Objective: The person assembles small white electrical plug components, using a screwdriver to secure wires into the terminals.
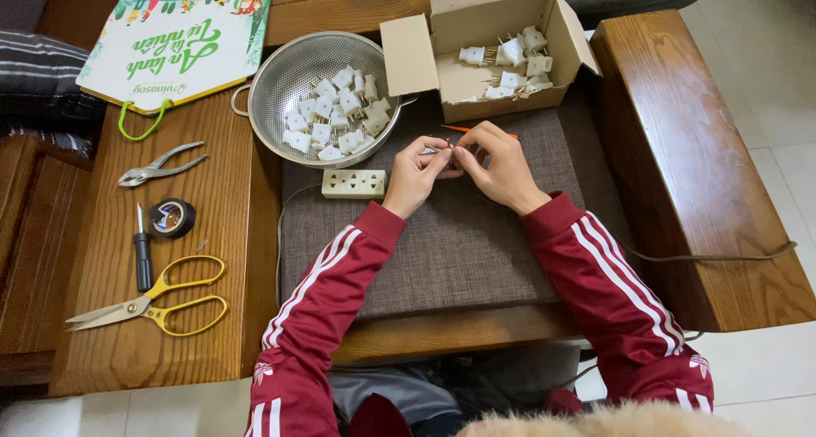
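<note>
My left hand (416, 175) and my right hand (495, 165) meet over a brown cushion (459, 241), fingertips pinched together on a small metal part (447, 149) that is too small to make out. Both arms wear red sleeves with white stripes. An orange-handled tool (465, 129) lies just behind my hands. A cream socket block (354, 183) rests on the cushion left of my left hand. A metal colander (280, 84) with several white plug parts sits behind it. An open cardboard box (501, 105) at the back holds more white plugs.
On the wooden table at left lie pliers (160, 165), a roll of black tape (172, 217), a black-handled screwdriver (142, 252) and yellow-handled scissors (157, 304). A green and white paper bag (178, 42) lies at the back left. A cable (714, 256) crosses the wooden armrest at right.
</note>
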